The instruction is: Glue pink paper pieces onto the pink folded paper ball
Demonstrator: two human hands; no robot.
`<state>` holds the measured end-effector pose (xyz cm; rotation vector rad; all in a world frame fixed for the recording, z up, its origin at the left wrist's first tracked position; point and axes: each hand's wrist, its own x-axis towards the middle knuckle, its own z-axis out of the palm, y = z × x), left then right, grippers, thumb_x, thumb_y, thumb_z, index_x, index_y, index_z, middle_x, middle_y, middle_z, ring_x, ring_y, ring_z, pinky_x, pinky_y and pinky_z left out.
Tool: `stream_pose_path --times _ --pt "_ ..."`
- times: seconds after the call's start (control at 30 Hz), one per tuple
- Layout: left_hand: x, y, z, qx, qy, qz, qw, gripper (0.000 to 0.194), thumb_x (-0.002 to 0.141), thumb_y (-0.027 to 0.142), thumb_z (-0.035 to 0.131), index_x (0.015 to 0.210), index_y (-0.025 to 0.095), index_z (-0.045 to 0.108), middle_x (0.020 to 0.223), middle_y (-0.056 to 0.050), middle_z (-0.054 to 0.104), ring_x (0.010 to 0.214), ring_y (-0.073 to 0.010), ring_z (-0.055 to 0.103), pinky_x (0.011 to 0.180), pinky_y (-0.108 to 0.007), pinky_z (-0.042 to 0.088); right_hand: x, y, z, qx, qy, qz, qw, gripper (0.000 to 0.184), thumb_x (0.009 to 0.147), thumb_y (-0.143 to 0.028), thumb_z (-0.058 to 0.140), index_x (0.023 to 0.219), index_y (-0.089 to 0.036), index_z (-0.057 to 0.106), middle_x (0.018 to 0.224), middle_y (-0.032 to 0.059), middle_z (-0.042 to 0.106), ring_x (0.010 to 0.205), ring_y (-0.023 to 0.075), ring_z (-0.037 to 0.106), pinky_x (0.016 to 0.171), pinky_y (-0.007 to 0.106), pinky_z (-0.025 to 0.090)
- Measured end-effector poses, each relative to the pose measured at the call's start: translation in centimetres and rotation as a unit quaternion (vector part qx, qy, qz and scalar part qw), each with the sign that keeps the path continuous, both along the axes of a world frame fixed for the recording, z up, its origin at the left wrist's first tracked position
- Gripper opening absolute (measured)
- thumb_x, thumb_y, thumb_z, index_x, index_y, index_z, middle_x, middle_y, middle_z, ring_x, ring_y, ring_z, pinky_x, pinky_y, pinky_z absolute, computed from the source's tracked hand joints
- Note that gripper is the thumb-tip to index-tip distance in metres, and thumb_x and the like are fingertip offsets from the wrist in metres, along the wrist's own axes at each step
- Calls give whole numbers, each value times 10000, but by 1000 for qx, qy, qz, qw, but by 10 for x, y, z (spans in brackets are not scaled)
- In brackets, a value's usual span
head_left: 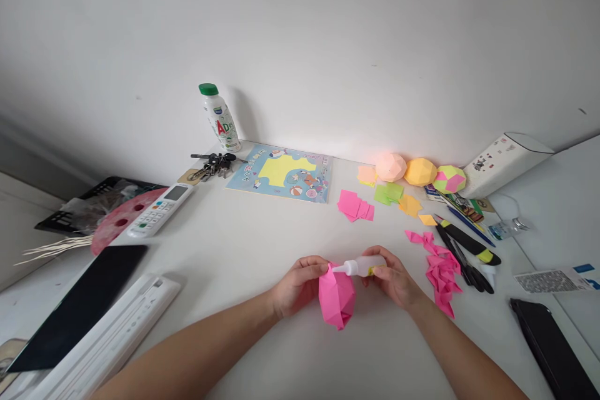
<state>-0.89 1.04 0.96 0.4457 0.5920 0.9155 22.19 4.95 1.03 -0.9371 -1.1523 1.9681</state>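
My left hand (297, 284) is closed on a pink folded paper shape (336, 297), holding it just above the white table (244, 250). In my right hand (396, 278) is a small white glue bottle (360, 267), gripped sideways with its nozzle pointing left at the top edge of the pink shape. A pile of folded pink paper units (439, 265) lies just right of my right hand. Loose pink squares (355, 205) lie farther back.
Three paper balls, peach (390, 166), yellow (420, 171) and green-pink (449, 179), sit by the wall. Pens and scissors (464, 244) lie to the right, a phone (553, 344) at the front right. On the left are a remote (160, 209), keys (213, 164), a bottle (219, 117), a tablet (79, 306).
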Motion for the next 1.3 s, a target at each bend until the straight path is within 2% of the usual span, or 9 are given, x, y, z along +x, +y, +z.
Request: stream_pose_path --times 0.37,0.87,1.3 --pt "0 -1 -3 -3 4 2 1000 170 705 268 692 622 136 625 694 -51 638 621 -152 546 621 -280 388 -2 0 5 -5 -18 -6 1000 299 668 -303 701 927 -206 589 749 7 627 637 151 576 641 308 443" --pt "-1 0 -4 -7 5 5 1000 152 699 260 696 635 134 641 659 -40 625 612 -153 545 612 -279 382 4 0 -7 12 -13 8 1000 308 700 -267 700 976 -214 572 798 8 620 684 151 581 662 298 442" --pt "0 -1 0 -7 7 3 1000 169 680 271 709 611 135 637 601 -26 599 579 -141 531 602 -271 371 2 0 -4 41 -50 3 998 319 676 -269 724 958 -239 580 872 6 569 722 148 538 658 297 465"
